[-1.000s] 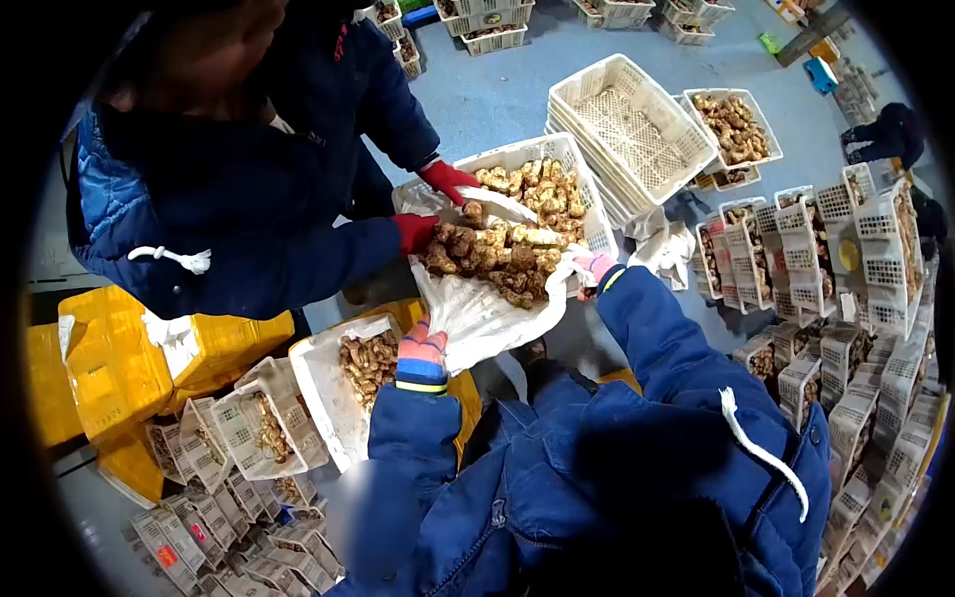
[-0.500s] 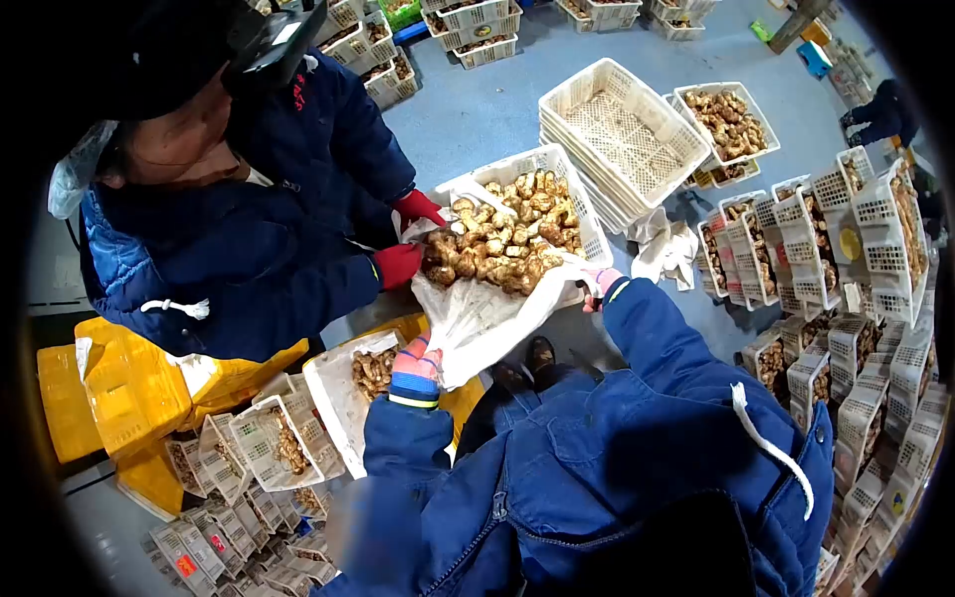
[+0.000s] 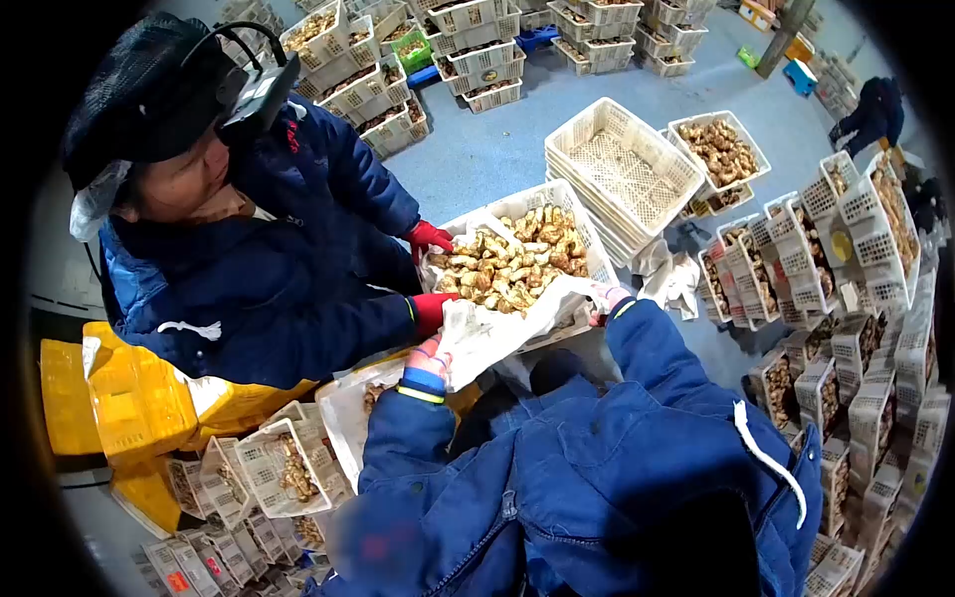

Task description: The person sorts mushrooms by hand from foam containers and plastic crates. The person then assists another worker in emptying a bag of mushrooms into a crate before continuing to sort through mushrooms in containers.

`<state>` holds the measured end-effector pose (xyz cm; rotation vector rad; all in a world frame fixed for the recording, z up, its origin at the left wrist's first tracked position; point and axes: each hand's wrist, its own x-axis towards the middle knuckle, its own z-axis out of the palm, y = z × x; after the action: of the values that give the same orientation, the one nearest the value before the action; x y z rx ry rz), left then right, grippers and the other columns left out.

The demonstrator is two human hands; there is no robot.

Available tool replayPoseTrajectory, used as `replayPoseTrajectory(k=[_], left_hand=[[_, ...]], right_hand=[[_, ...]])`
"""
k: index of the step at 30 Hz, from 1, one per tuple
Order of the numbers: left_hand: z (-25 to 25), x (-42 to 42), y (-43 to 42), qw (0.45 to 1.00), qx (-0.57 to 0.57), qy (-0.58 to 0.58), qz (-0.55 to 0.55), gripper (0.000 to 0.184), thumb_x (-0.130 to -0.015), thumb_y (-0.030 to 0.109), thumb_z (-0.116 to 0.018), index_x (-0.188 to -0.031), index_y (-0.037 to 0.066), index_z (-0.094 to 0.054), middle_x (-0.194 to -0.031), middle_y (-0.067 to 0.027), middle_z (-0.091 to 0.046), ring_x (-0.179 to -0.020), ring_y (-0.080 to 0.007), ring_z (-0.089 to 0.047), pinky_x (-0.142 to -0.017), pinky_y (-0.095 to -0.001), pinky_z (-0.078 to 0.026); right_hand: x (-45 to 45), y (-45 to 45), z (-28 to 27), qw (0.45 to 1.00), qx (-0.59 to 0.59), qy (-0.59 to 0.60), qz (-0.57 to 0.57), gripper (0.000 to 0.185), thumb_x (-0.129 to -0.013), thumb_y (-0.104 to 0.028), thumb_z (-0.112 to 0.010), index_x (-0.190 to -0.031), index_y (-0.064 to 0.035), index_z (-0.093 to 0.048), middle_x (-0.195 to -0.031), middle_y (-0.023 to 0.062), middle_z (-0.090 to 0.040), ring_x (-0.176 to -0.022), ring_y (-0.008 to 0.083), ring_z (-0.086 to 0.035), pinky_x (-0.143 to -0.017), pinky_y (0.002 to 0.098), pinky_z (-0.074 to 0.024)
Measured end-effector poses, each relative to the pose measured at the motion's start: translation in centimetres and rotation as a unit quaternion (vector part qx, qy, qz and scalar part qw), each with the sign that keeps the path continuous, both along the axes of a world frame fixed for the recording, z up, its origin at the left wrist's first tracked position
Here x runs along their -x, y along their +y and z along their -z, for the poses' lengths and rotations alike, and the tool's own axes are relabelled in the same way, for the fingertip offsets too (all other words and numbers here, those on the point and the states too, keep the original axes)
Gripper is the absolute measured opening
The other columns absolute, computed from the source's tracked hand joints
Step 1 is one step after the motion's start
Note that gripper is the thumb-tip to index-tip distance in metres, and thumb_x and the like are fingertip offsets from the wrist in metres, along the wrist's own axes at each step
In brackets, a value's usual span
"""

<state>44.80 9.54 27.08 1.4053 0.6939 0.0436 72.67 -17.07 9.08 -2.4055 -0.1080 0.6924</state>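
Pale-brown, knobbly mushrooms [image 3: 517, 264] fill a white plastic crate [image 3: 601, 244] in front of me. A white cloth [image 3: 502, 341] runs along the crate's near side, partly beneath the mushrooms. My left hand [image 3: 429, 358], in a pinkish glove with a blue cuff, grips the cloth's near-left end. On its right end, at the crate's near-right corner, my right hand [image 3: 609, 300] is closed. Across from me, a co-worker's red-gloved hands [image 3: 430, 239] are at the crate's left side, one by the mushrooms and one by the cloth.
Nested white crates [image 3: 622, 169] stand just beyond, beside a mushroom-filled crate [image 3: 716, 149]. More filled crates [image 3: 865, 229] are stacked at right, at the back and lower left. Yellow boxes [image 3: 139, 398] sit left, below the co-worker [image 3: 259, 249]. A crumpled white cloth [image 3: 671, 282] lies right.
The cloth's sagging near part has been lifted toward the crate, and my hands are closer to it. Darker mushrooms by the red gloves no longer show there. My view has tilted up slightly.
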Motion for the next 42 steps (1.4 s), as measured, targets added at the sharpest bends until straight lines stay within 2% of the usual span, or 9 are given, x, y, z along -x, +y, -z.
replayPoseTrajectory(k=[5, 11, 19, 23, 25, 27, 33, 39, 42], left_hand=[[-5.2, 0.3, -2.8, 0.993, 0.097, -0.058, -0.033, 0.035, -0.082, -0.003, -0.036, -0.115, -0.003, -0.046, -0.104, -0.0108, -0.055, -0.095, -0.0162, -0.054, -0.082, -0.0255, -0.041], [-7.6, -1.9, -4.6, 0.999, -0.051, 0.016, 0.0, 0.029, -0.084, 0.006, -0.044, -0.109, -0.004, -0.051, -0.097, -0.008, -0.058, -0.087, -0.0137, -0.055, -0.078, -0.0243, -0.043], [-12.3, -1.9, -6.7, 0.993, -0.106, 0.039, -0.039, 0.026, -0.082, 0.007, -0.049, -0.106, -0.003, -0.054, -0.094, -0.0069, -0.06, -0.084, -0.0137, -0.056, -0.076, -0.0254, -0.044], [-13.5, -2.7, -7.2, 0.989, -0.041, 0.025, -0.143, 0.026, -0.083, 0.008, -0.046, -0.106, -0.004, -0.054, -0.094, -0.0095, -0.06, -0.086, -0.0168, -0.057, -0.079, -0.0272, -0.044], [-14.4, -2.9, -7.9, 0.984, -0.115, 0.112, -0.075, 0.026, -0.083, 0.008, -0.046, -0.106, -0.003, -0.054, -0.089, -0.0057, -0.06, -0.08, -0.0119, -0.055, -0.073, -0.0227, -0.042], [-15.2, -3.3, -9.2, 0.982, -0.045, 0.08, -0.167, 0.024, -0.08, 0.008, -0.051, -0.1, -0.002, -0.057, -0.083, -0.0024, -0.058, -0.074, -0.0099, -0.052, -0.067, -0.021, -0.04], [-18.0, -4.2, -9.4, 0.974, -0.106, 0.081, -0.184, 0.023, -0.077, 0.006, -0.053, -0.098, -0.003, -0.058, -0.083, -0.0041, -0.06, -0.074, -0.0109, -0.054, -0.068, -0.0226, -0.042], [-19.7, -3.2, -8.3, 0.974, -0.121, 0.079, -0.175, 0.018, -0.071, 0.006, -0.053, -0.086, -0.002, -0.061, -0.071, -0.0027, -0.059, -0.063, -0.0106, -0.053, -0.059, -0.0222, -0.04], [-20.6, -5.2, -8.4, 0.985, -0.166, 0.035, -0.042, 0.016, -0.071, 0.008, -0.054, -0.081, -0.002, -0.061, -0.067, -0.0034, -0.059, -0.058, -0.0114, -0.053, -0.055, -0.0221, -0.04]], right_hand=[[-1.7, -3.0, 0.1, 1.0, 0.016, 0.01, -0.01, 0.036, -0.074, -0.029, -0.055, -0.098, -0.0012, -0.055, -0.084, 0.0165, -0.058, -0.079, 0.0312, -0.054, -0.074, 0.0351, -0.043], [-4.2, -3.4, 0.8, 0.998, 0.021, 0.031, -0.052, 0.036, -0.074, -0.028, -0.055, -0.098, -0.0016, -0.054, -0.085, 0.0168, -0.058, -0.079, 0.0315, -0.054, -0.074, 0.0352, -0.043], [-4.0, -0.9, 2.5, 0.987, -0.001, 0.064, -0.146, 0.036, -0.074, -0.028, -0.055, -0.099, -0.002, -0.054, -0.085, 0.0172, -0.058, -0.08, 0.0319, -0.054, -0.075, 0.0354, -0.043], [-2.9, 0.7, 2.9, 0.98, -0.004, 0.071, -0.185, 0.036, -0.074, -0.027, -0.055, -0.1, -0.0022, -0.054, -0.086, 0.0174, -0.058, -0.08, 0.0321, -0.054, -0.075, 0.0355, -0.043], [-3.2, 0.1, 2.9, 0.978, -0.001, 0.069, -0.195, 0.036, -0.074, -0.027, -0.055, -0.1, -0.0023, -0.054, -0.086, 0.0175, -0.058, -0.08, 0.0322, -0.054, -0.075, 0.0356, -0.043], [-4.3, -1.9, 3.1, 0.98, 0.009, 0.076, -0.186, 0.036, -0.074, -0.027, -0.055, -0.1, -0.0024, -0.054, -0.086, 0.0176, -0.058, -0.08, 0.0323, -0.054, -0.075, 0.0356, -0.043], [-5.1, -5.8, 2.9, 0.98, 0.02, 0.075, -0.185, 0.036, -0.074, -0.027, -0.054, -0.101, -0.0027, -0.053, -0.087, 0.0179, -0.057, -0.081, 0.0326, -0.054, -0.076, 0.0357, -0.0429], [-2.3, 2.1, -0.2, 0.955, -0.124, 0.039, -0.267, 0.036, -0.074, -0.026, -0.054, -0.101, -0.003, -0.053, -0.087, 0.0182, -0.057, -0.081, 0.0329, -0.054, -0.076, 0.0359, -0.0429], [1.5, 8.5, -2.4, 0.915, -0.197, 0.029, -0.351, 0.036, -0.074, -0.026, -0.054, -0.102, -0.0032, -0.053, -0.087, 0.0183, -0.057, -0.082, 0.033, -0.054, -0.076, 0.0359, -0.0429]])
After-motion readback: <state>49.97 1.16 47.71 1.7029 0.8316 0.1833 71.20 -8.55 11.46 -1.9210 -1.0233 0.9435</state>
